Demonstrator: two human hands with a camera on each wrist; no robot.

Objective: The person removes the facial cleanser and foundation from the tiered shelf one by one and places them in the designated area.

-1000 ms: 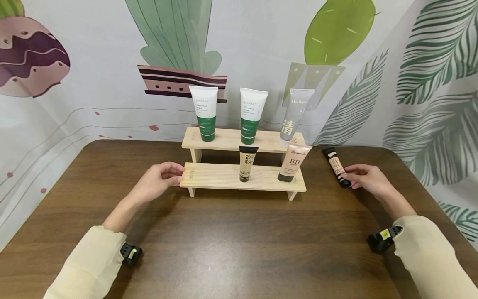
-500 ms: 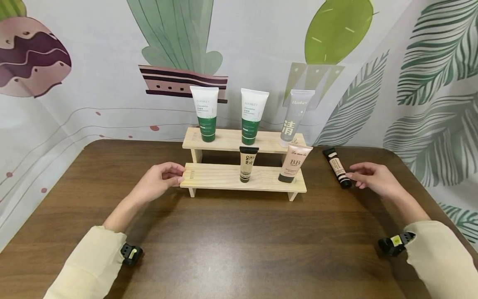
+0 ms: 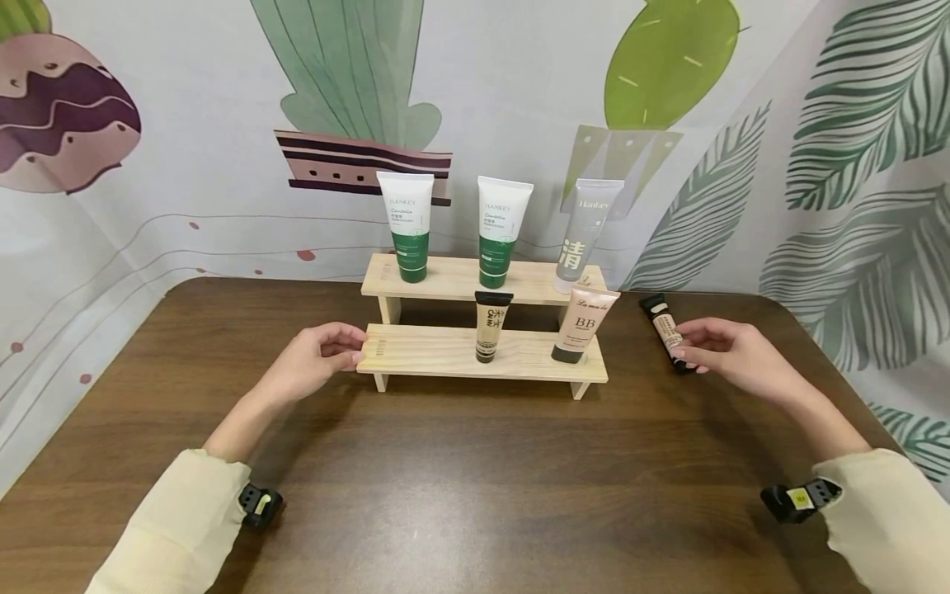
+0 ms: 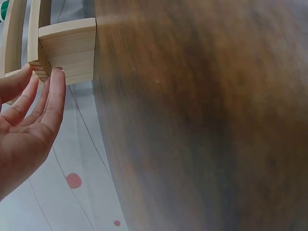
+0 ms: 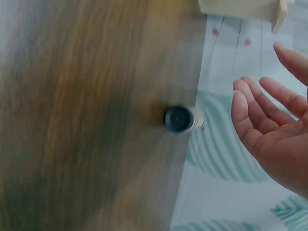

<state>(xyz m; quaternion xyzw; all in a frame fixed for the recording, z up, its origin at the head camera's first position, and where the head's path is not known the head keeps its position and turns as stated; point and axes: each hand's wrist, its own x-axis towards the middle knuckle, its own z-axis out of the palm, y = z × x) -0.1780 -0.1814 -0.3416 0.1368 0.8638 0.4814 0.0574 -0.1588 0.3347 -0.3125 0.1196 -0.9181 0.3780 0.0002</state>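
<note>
My left hand (image 3: 315,360) pinches the left end of the lower step of a two-step wooden display stand (image 3: 416,351). In the left wrist view its thumb and fingers (image 4: 57,96) meet the board's end. At the right, a black and beige cosmetic tube (image 3: 659,318) lies on the table. My right hand (image 3: 731,351) hovers over the tube's cap end in the head view, partly covering it. The right wrist view shows the fingers (image 5: 246,115) loosely bent and apart from the tube's black cap (image 5: 178,119), holding nothing.
Two white and green tubes (image 3: 411,227) and a grey tube (image 3: 586,235) stand on the upper step. A small beige tube with a black top (image 3: 489,326) and a pink BB cream tube (image 3: 586,322) stand on the lower step. A patterned cloth (image 3: 519,99) hangs behind the table (image 3: 475,478).
My right hand first drew back to the right from the tube, then came back over its cap end. The left hand and the stand have stayed in place.
</note>
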